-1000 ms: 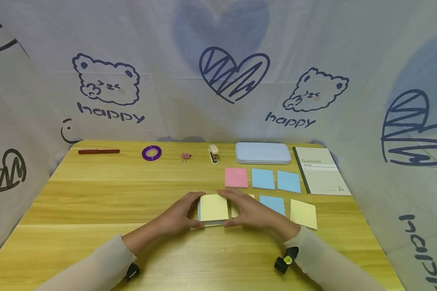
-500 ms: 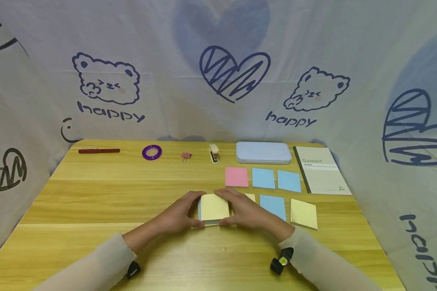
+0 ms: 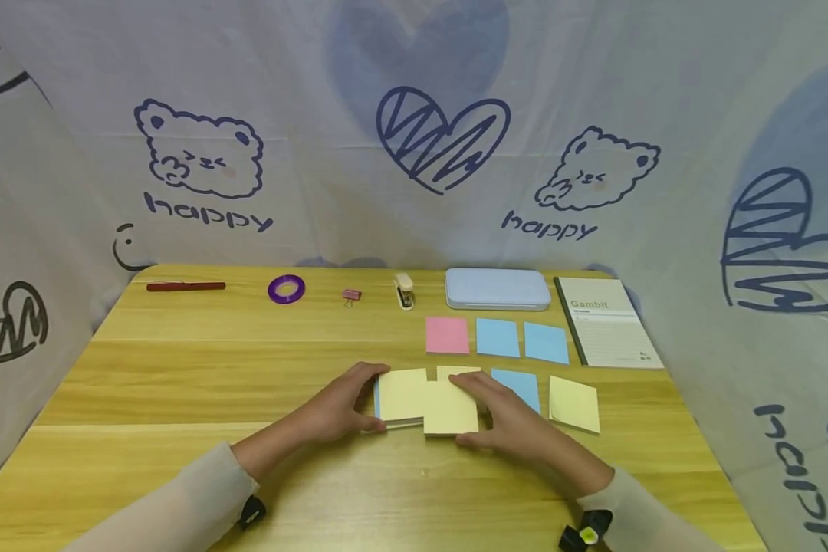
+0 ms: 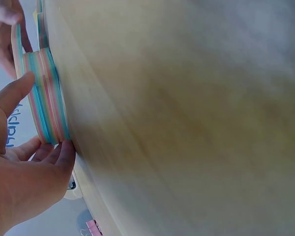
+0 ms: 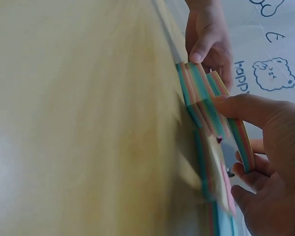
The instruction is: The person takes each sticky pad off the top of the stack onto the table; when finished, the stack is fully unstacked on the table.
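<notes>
In the head view my left hand [image 3: 338, 406] holds the left side of a stack of sticky note pads [image 3: 402, 395], yellow on top with a blue edge showing. The left wrist view shows its thumb and fingers around the stack's striped side [image 4: 48, 103]. My right hand [image 3: 510, 418] pinches a yellow sticky note pad [image 3: 451, 410] between thumb and fingers, raised and overlapping the stack's right edge. In the right wrist view this pad [image 5: 243, 145] is tilted, its layered edge facing the camera. Behind it, another yellow pad [image 3: 458, 372] is partly hidden.
To the right lie a blue pad [image 3: 520, 389] and a yellow pad [image 3: 574, 404]. Behind are a pink pad [image 3: 447, 336] and two blue pads [image 3: 498, 338]. A pencil case [image 3: 497, 289], notebook [image 3: 607, 322], stapler [image 3: 404, 291], binder clip [image 3: 351, 296], tape roll [image 3: 286, 289] and pen [image 3: 186, 287] line the back.
My right hand first closed in on the stack, then moved right and toward me with a yellow pad from its top. The left hand has stayed at the stack.
</notes>
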Available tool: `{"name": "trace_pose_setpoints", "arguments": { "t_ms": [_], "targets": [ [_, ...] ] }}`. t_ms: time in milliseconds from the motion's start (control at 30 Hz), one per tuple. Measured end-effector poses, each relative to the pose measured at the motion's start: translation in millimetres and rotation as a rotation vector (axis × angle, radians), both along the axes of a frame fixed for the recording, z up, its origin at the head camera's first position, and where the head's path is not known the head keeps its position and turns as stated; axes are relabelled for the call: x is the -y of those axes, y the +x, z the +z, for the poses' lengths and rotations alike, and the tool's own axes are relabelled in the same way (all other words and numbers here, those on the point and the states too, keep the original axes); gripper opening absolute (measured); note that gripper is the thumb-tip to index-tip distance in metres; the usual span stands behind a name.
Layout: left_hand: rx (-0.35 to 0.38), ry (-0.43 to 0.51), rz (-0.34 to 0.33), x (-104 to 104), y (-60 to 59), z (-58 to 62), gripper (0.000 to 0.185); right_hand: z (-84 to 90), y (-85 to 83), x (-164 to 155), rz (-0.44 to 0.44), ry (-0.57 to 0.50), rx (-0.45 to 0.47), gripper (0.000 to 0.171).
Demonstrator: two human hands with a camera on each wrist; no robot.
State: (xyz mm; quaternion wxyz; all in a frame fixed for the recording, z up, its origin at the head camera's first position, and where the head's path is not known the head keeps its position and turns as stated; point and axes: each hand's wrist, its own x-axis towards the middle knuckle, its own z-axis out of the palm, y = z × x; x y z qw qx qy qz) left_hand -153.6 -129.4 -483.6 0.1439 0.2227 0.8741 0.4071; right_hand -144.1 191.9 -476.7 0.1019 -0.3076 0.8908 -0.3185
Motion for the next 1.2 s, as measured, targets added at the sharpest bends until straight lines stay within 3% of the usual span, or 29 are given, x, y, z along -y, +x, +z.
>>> {"name": "trace_pose_setpoints", "arguments": {
  "t_ms": [200, 500, 867, 1200],
  "targets": [
    [0.007, -0.003, 0.006, 0.1, -0.2, 1.3, 0.087, -8.9, 24.4, -23.0, -0.035, -0.003, 0.02, 0.086],
    [-0.001, 0.007, -0.006, 1.3, -1.5, 0.4, 0.085, -22.1, 42.1, -28.7, -0.001, 0.036, -0.065, 0.085],
    [-0.002, 0.01, -0.012, 1.9, -2.1, -0.2, 0.085, -23.9, 46.2, -26.8, 0.015, 0.11, -0.095, 0.089],
    [0.007, -0.002, -0.008, -0.1, -0.6, 1.0, 0.086, -4.8, 40.0, -25.4, 0.02, 0.109, -0.03, 0.088]
  ]
}}
